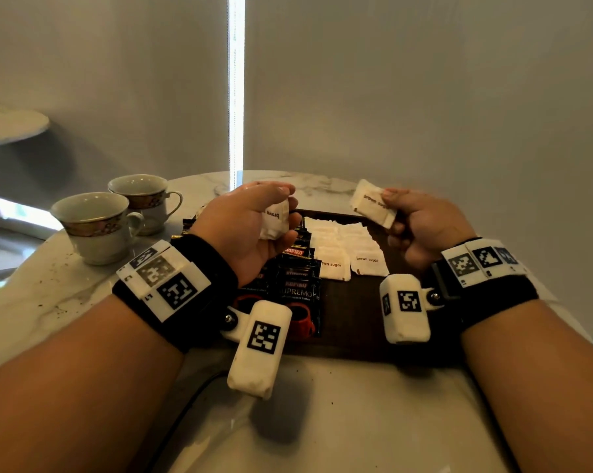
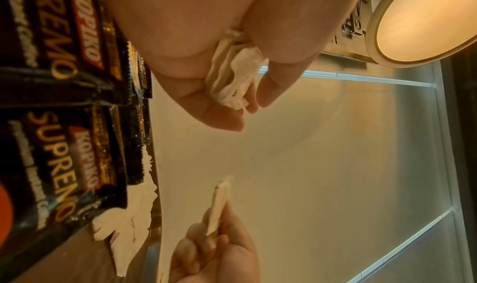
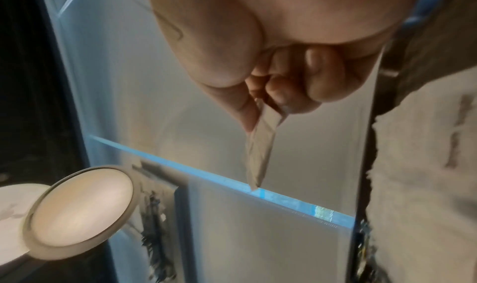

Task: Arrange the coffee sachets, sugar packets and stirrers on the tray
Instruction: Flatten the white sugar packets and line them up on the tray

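Left hand (image 1: 254,227): grip curled round a small bundle of brown sugar packets (image 1: 274,221), held above the Kopiko coffee sachets (image 1: 297,281) lying below it on the tray (image 1: 349,322).

Right hand (image 1: 421,227): thumb and fingers pinch one brown sugar packet (image 1: 372,203), long axis tilted up-left, poised above the far right of the tray; laid sugar rows (image 1: 344,247) sit below-left of this grip, nearer to it.

Stirrers: none visible.
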`<state>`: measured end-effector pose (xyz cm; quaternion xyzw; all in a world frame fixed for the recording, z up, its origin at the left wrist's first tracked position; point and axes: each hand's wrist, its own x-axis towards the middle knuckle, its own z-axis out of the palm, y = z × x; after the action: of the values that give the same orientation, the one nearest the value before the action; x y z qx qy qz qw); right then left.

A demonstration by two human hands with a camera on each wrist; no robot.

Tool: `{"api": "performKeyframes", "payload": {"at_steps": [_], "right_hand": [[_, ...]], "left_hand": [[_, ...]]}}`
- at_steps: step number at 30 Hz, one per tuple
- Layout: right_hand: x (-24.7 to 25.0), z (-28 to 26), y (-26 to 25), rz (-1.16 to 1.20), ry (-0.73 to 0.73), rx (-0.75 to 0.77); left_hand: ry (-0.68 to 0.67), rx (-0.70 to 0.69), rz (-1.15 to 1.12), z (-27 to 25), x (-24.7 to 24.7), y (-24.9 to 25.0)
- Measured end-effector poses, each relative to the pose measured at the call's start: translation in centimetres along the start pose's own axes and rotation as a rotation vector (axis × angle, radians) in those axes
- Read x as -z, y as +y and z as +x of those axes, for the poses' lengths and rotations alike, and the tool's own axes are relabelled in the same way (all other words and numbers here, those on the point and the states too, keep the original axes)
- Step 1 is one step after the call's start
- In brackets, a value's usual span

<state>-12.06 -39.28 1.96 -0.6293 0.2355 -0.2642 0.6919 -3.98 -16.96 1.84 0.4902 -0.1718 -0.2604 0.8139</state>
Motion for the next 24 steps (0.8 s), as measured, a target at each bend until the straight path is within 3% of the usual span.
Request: {"api": "performKeyframes", "payload": {"at_steps": [4, 7, 24], "right_hand": [[2.1, 1.4, 1.5, -0.145, 0.008, -0.297], [2.5, 1.9, 2.3, -0.225, 0.013, -0.404], [2.1, 1.2, 2.4, -0.482, -0.046, -0.385]], "left_hand": [[0.012, 0.007, 0.019, 0.1, 0.1, 0.0], [0.015, 0.016, 0.019, 0.2, 0.1, 0.0], [0.016, 0.020, 0.037, 0.3, 0.1, -0.3]]}}
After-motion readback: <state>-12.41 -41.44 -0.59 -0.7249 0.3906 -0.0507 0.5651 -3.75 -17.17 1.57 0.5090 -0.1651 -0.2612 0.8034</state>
